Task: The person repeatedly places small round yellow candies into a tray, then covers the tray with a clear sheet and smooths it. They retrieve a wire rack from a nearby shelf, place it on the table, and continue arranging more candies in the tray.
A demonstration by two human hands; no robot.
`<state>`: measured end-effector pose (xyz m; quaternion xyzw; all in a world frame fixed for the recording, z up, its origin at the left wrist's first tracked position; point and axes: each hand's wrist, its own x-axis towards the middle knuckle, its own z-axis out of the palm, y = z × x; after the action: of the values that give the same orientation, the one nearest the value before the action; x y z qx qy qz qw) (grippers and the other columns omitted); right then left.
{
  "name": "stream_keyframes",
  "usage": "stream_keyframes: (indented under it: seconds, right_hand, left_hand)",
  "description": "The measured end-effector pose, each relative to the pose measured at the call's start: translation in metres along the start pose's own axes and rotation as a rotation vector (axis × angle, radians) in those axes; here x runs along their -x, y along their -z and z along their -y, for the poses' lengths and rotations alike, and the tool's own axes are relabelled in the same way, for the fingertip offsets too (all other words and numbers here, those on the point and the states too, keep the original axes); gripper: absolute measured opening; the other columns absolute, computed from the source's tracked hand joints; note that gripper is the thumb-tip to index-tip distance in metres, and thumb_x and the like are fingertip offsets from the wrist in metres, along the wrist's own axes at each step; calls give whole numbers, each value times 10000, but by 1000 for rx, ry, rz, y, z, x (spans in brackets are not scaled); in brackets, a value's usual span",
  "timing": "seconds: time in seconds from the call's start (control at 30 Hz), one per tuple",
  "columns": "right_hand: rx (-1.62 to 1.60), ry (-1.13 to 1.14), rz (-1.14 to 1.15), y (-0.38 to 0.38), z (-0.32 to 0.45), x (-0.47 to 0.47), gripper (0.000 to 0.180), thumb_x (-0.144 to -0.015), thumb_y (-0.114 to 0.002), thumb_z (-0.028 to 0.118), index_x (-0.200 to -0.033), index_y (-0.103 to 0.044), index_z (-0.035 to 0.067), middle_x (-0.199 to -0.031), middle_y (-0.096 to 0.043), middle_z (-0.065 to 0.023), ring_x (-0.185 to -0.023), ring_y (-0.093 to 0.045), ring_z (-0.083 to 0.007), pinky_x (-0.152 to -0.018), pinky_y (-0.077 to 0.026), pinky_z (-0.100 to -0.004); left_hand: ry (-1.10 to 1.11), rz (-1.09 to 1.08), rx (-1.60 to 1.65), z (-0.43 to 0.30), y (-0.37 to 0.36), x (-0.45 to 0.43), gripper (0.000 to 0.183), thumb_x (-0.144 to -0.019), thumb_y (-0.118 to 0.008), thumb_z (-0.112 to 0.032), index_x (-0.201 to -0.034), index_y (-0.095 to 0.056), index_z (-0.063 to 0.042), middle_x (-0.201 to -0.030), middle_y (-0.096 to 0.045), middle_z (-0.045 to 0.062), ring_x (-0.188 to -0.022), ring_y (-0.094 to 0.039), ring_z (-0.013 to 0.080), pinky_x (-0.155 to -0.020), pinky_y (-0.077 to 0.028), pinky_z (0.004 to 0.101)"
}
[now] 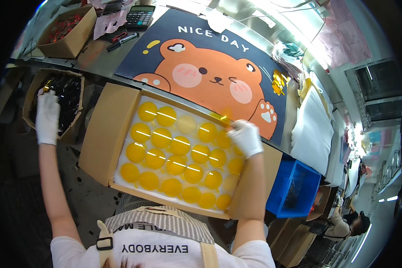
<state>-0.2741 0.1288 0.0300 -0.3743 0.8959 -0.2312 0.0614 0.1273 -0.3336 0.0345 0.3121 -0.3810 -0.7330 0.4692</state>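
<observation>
My left hand (48,117), in a white glove, reaches over a cardboard box (82,97) of shiny black pieces (65,100). A gold scrap (47,85) shows just beyond its fingertips; whether the fingers touch it is hidden. My right hand (246,138), also gloved and blurred, is over the far right edge of an open carton (109,134). Its fingers are pinched at a blurred shiny gold piece (223,118). Inside the carton, rows of round yellow discs (180,145) sit in white padding. One spot in the far row holds a paler disc (186,124).
A bear-printed desk mat (201,50) bears a pile of gold pieces (278,82). Left of it are a calculator (140,16), a marker (122,42) and a box of red pieces (75,37). A blue crate (294,187) and white sheets (311,134) are right. A person (343,224) works farther off.
</observation>
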Motion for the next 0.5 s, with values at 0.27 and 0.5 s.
stream_keyframes:
  seconds: [0.27,0.5]
  right_hand:
    - [103,-250,76,-58,71,29,184,-784,-687,226,-833,-690,48,-844,-683,-187,-802,-658,-371,-733,-536,-419]
    - [348,-619,191,16,18,161,159,-798,-673,217,-827,-689,61,-827,-696,-196,-812,-682,-369,-754,-549,-448]
  left_hand:
    - [50,298,-626,121,-87,117,355,-959,-557,-55,-1311,-515,-73,-1145,-598,39,-888,-586,91,-795,-495,229]
    - [-367,515,-1003,139,-87,143,281,-919,-608,-10,-1197,-596,-46,-1097,-604,24,-929,-567,109,-851,-473,252]
